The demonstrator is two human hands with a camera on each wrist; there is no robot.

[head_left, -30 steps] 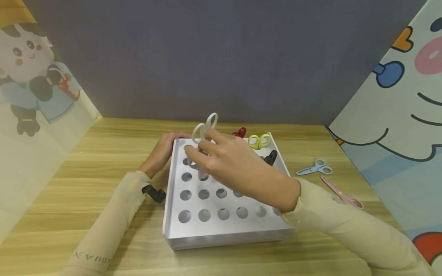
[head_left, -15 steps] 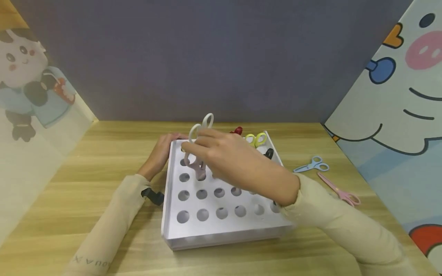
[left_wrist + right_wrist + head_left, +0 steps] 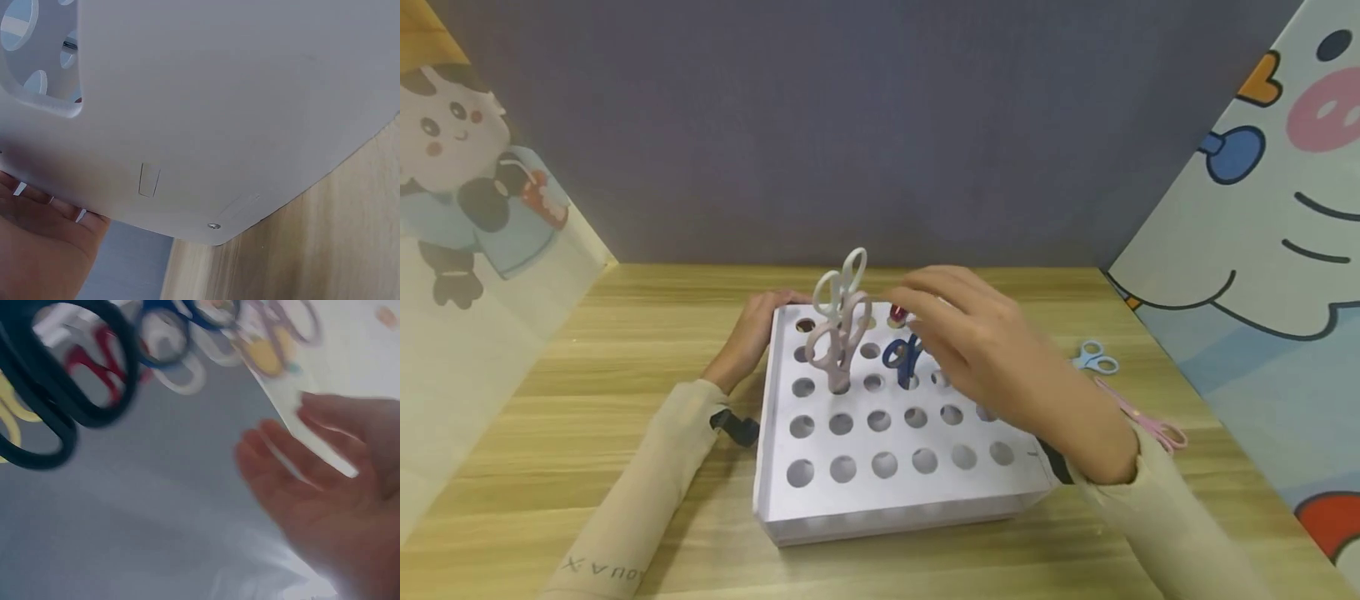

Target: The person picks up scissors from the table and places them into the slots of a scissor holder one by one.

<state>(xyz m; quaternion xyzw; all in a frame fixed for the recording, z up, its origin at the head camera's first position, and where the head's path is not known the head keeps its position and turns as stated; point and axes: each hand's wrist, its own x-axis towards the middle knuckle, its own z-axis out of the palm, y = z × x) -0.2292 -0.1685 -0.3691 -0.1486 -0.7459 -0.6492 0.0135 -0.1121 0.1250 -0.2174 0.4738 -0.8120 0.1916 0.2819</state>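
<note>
My left hand (image 3: 748,337) rests at the far left corner of a white box (image 3: 898,442) with rows of round holes in its top. In the left wrist view its fingers lie along the box's edge, tips hidden. Pale pink scissors (image 3: 837,377) stand handles-up in a hole, with white scissors (image 3: 847,293) behind them. Dark blue scissors (image 3: 906,372) stand farther right, and red scissors (image 3: 897,313) show at the back. Above the box's right part, my right hand (image 3: 992,350) holds nothing, its fingers loosely bent. Dark green scissors (image 3: 119,381) loom large in the right wrist view.
Light blue scissors (image 3: 1084,360) and pink scissors (image 3: 1141,418) lie on the wooden table (image 3: 655,333) right of the box, partly behind the right arm. A grey wall (image 3: 850,133) stands behind; printed panels flank both sides. Yellow scissors (image 3: 9,419) show in the right wrist view.
My right hand has let go of the pale pink scissors, which now stand in a hole, and moved right, uncovering the dark blue scissors and covering the yellow ones. The left hand stays put.
</note>
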